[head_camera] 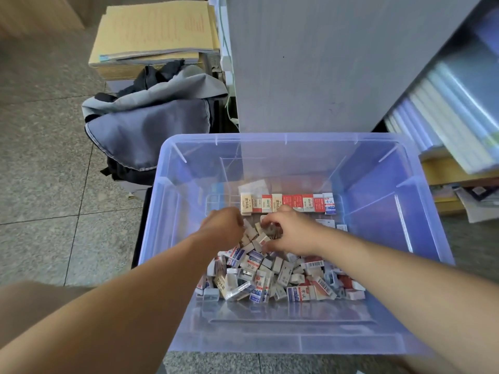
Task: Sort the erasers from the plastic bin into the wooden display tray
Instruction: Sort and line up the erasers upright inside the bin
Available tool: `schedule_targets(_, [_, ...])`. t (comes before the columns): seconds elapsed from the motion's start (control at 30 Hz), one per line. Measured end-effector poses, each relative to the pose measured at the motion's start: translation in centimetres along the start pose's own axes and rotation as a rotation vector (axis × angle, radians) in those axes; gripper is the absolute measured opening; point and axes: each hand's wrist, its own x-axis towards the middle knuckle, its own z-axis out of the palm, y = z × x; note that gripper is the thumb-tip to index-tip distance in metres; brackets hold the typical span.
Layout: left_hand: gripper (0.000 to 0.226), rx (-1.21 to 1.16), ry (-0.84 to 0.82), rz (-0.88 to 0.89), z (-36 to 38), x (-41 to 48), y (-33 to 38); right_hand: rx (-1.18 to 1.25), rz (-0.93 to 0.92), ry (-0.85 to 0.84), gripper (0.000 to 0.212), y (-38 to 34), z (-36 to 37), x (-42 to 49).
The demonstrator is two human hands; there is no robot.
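Cream and red-sleeved erasers (270,268) lie heaped under both hands. The right hand (293,234) curls its fingers (271,221) round a few. The left hand (224,225) is curled too, but I cannot tell if it holds any. Best gather matching sleeves together, like the row (287,203) by the far wall of the bin (297,344). No tray shows, and a backpack (145,130) crowds the left.

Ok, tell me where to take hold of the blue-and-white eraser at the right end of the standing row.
Pinch the eraser at its top, from above, thumb on the near face, finger behind. It stands upright at the end of the row, left side against a red neighbour, so its top is open and a side-to-side grip is blocked.
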Motion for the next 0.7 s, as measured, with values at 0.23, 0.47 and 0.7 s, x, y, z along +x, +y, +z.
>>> schedule_targets(0.23, [0.018, -0.096, -0.072, -0.126, 0.0, 0.8, 0.2, 0.006, 0.031, -0.004, 0.039, 0.3, 0.6, 0.3])
schedule_targets(0.47, [0.009, -0.106, 0.018, -0.122, 0.2, 0.6, 0.4, 0.486, 0.125, 0.084, 0.024, 0.9, -0.9, 0.4])
schedule_targets(0.7, [0.021, -0.2, 0.206, -0.077, -1.3, -0.3, 1.5, 0.621, 0.248, 0.339, 0.021, 2.0, -0.9, 1.6])
